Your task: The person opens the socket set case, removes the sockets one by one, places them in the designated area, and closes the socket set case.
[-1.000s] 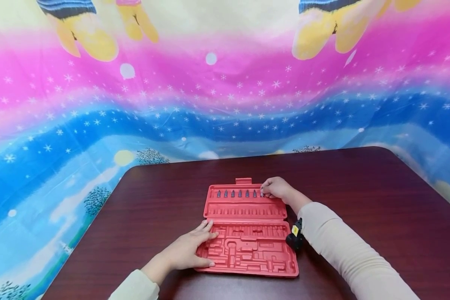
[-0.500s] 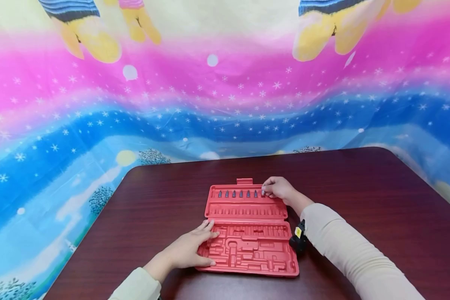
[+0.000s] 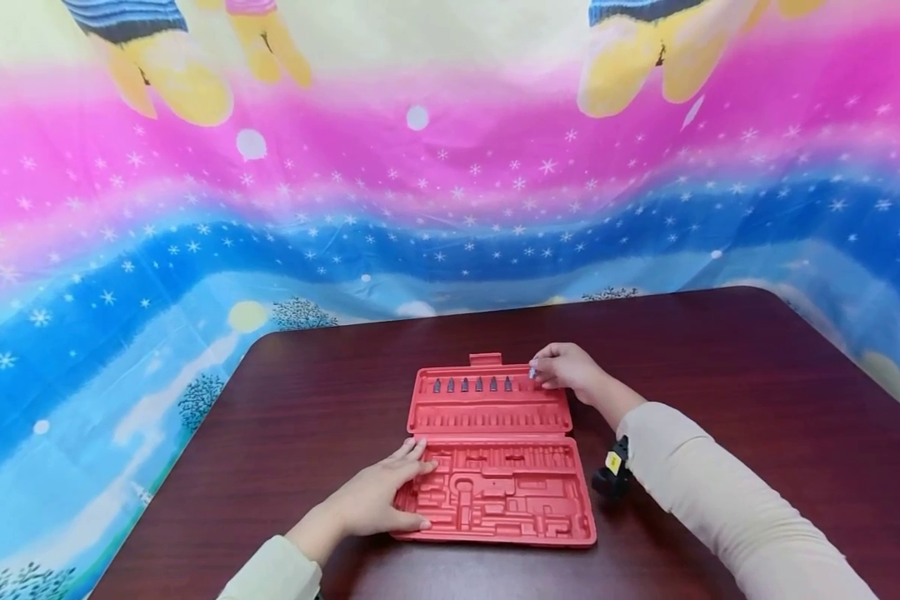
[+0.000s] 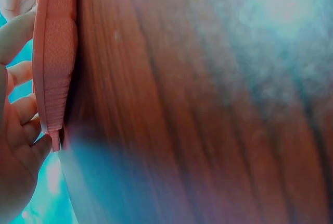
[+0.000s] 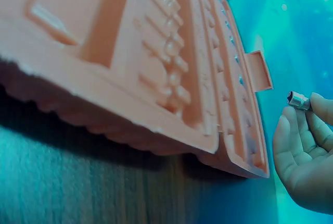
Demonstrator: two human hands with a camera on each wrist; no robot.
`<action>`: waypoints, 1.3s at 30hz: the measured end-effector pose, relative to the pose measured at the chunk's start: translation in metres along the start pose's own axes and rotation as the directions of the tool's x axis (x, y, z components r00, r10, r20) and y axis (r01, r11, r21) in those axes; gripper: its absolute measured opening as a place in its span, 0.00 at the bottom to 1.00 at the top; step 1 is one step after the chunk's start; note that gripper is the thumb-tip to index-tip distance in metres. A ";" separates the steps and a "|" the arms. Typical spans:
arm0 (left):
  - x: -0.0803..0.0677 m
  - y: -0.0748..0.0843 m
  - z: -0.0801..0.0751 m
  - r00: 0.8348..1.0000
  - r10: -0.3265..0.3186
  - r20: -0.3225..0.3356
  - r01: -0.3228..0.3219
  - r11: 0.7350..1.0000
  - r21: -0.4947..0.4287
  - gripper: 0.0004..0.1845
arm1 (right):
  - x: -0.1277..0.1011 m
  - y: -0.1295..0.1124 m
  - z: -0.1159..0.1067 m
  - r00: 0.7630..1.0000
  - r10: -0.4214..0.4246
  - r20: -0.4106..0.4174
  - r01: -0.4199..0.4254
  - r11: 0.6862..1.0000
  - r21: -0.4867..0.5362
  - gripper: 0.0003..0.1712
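A red plastic tool case [image 3: 498, 533] lies unfolded on the table, its moulded slots facing up. My left hand [image 3: 375, 500] rests on the left edge of its near half, fingers spread; the left wrist view shows the fingers along the case's side wall [image 4: 54, 57]. At the far half's upper right corner, my right hand [image 3: 573, 371] pinches a small shiny metal socket [image 5: 298, 100] between thumb and fingers, its hollow end showing in the right wrist view. A row of several dark bits [image 3: 465, 386] stands in the far half, left of that hand.
The case's latch tab [image 3: 485, 359] sticks out from the far edge. A dark reddish-brown wooden table [image 3: 330, 392] carries the case. Behind it hangs a colourful snowflake-patterned cloth [image 3: 450, 183]. A black wrist camera [image 3: 611, 471] sits under the right sleeve.
My right hand has lifted the socket out of the row's right end and moved slightly up and right. The left hand stays on the case edge.
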State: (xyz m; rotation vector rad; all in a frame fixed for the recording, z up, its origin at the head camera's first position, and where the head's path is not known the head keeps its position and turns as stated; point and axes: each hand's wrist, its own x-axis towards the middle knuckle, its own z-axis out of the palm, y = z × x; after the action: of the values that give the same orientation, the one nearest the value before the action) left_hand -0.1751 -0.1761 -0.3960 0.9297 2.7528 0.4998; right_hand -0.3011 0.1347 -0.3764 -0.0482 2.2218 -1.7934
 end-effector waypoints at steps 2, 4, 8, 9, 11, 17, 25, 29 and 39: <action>0.000 0.000 0.000 1.000 -0.008 0.007 0.008 1.000 -0.006 0.37 | -0.003 0.000 -0.003 1.000 0.003 0.009 -0.003 1.000 0.015 0.11; 0.000 0.000 0.001 1.000 -0.018 0.015 0.018 1.000 -0.010 0.38 | -0.006 -0.001 -0.007 1.000 0.003 0.026 -0.003 1.000 0.027 0.11; 0.000 0.000 0.001 0.999 -0.027 0.026 0.027 1.000 -0.012 0.38 | -0.014 0.001 -0.016 0.999 -0.003 0.040 0.001 0.999 0.054 0.11; 0.001 0.000 0.001 0.999 -0.024 0.025 0.025 1.000 -0.012 0.38 | -0.016 0.001 -0.019 0.999 -0.009 0.040 0.007 0.998 0.061 0.11; 0.002 0.000 0.002 1.000 -0.017 0.024 0.017 1.000 -0.015 0.38 | -0.019 0.003 -0.025 0.999 -0.020 0.035 0.017 0.997 0.073 0.11; 0.003 0.000 0.005 0.999 -0.004 0.038 0.005 1.000 -0.013 0.39 | -0.034 0.008 -0.041 0.999 -0.032 0.025 0.030 0.997 0.070 0.15; 0.003 0.000 0.006 1.000 0.001 0.026 -0.001 1.000 0.015 0.40 | -0.048 0.007 -0.057 0.998 -0.062 0.000 0.062 0.994 0.093 0.11; 0.000 0.000 0.005 1.000 0.009 0.015 -0.009 1.000 0.020 0.39 | -0.053 0.005 -0.065 0.997 -0.077 -0.010 0.077 0.993 0.088 0.11; -0.003 0.001 0.002 1.000 0.003 -0.006 -0.003 1.000 0.002 0.38 | -0.065 0.008 -0.088 0.994 -0.098 -0.048 0.101 0.993 0.056 0.12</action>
State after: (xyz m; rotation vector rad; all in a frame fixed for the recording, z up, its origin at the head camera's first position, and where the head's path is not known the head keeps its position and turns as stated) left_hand -0.1721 -0.1766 -0.3970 0.9341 2.7581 0.5005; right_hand -0.2587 0.2333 -0.3546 -0.1091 2.2327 -1.9292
